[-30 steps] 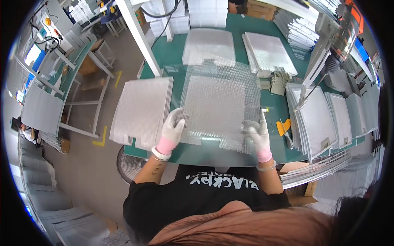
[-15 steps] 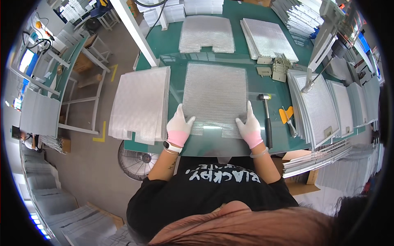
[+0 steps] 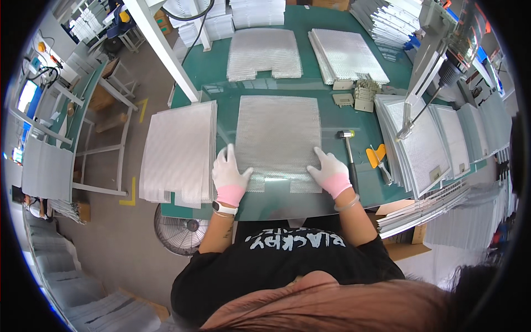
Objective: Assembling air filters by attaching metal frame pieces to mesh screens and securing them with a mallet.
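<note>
A grey, translucent mesh sheet (image 3: pixel 279 138) with a notched near edge lies flat on the green table in front of me. My left hand (image 3: pixel 228 176), in a white glove with a pink cuff, is open beside its lower left edge. The thumb points toward the sheet and the fingers reach toward the neighbouring stack of mesh sheets (image 3: pixel 180 152). At the lower right edge, my right hand (image 3: pixel 330 172), gloved the same way, is open with thumb and fingertips at the sheet's border. Right of it lies a mallet (image 3: pixel 349 155) with a black handle.
An orange-handled scraper (image 3: pixel 378 160) and beige plastic parts (image 3: pixel 364 95) lie on the right. More mesh sheets (image 3: pixel 264 54) and a stack (image 3: pixel 348 56) sit at the back. Panels (image 3: pixel 415 144) lean under a metal arm (image 3: pixel 412 119). A floor fan (image 3: pixel 185 228) stands below left.
The view has shifted slightly. My left hand has moved a little away from the sheet's left edge, and my right hand has tilted inward, its fingertips now at the right border.
</note>
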A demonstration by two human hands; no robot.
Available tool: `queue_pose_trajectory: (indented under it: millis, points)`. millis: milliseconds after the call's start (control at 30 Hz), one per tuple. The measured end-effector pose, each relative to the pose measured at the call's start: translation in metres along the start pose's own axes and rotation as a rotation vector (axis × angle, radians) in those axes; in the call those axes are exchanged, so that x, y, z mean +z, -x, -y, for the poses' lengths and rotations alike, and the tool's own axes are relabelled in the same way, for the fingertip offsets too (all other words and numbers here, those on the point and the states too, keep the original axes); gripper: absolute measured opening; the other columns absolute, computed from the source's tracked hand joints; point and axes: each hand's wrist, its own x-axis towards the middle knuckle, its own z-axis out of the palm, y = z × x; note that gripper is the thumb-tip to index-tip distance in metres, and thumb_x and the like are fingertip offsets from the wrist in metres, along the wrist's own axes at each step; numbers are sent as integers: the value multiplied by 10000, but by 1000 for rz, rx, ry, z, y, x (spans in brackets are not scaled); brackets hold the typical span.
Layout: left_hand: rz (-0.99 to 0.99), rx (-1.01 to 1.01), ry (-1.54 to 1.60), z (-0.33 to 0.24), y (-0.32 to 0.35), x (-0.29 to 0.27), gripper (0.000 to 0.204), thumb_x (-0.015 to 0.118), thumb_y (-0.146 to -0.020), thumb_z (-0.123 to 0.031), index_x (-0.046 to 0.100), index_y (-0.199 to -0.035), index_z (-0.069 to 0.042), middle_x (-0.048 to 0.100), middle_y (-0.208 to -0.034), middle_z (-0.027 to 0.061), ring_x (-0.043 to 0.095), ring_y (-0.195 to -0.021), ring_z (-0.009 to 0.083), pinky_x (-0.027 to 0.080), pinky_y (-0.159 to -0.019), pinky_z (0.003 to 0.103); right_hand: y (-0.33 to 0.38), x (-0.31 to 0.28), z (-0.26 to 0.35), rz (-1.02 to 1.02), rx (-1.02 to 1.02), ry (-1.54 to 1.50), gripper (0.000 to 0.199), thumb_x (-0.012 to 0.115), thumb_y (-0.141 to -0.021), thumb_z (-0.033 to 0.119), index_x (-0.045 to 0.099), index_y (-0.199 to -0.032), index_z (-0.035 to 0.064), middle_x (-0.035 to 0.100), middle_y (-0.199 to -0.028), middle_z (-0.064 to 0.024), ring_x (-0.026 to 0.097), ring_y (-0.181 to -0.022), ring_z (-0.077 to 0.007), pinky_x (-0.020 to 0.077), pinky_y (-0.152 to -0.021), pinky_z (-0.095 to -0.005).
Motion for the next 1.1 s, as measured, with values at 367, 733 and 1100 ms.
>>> queue_pose_trajectory:
  millis: [367, 733, 1100]
  points:
    - [71, 463, -61, -2, 12, -2, 512, 726, -752, -318, 621, -1188, -71, 476, -1345, 190, 354, -1298, 427, 257, -1100, 523, -253, -107, -71, -491, 255, 79, 652, 620, -777, 538, 624, -1172, 20, 607, -1217, -217, 598, -1097, -401, 459, -971, -459]
    - [-200, 250, 257, 18, 54, -33, 798, 749, -711, -149, 371, -1402, -19, 132, -1509, 325, 157, -1396, 493, 176, -1130, 560, -304, -126, -84, -491, 315, -182, 872, 702, -702, 575, 500, -1347, 24, 531, -1341, -226, 488, -1274, -357, 310, -1118, -422]
    - [316, 536, 836, -7, 33, -7, 586, 601, -830, -82, 409, -1372, 28, 469, -1379, 222, 433, -1302, 346, 326, -1096, 423, -170, -124, -41, -920, -326, -936, 949, 791, -728, 257, 259, -1438, -80, 401, -1395, -276, 407, -1318, -336, 339, -1099, -403]
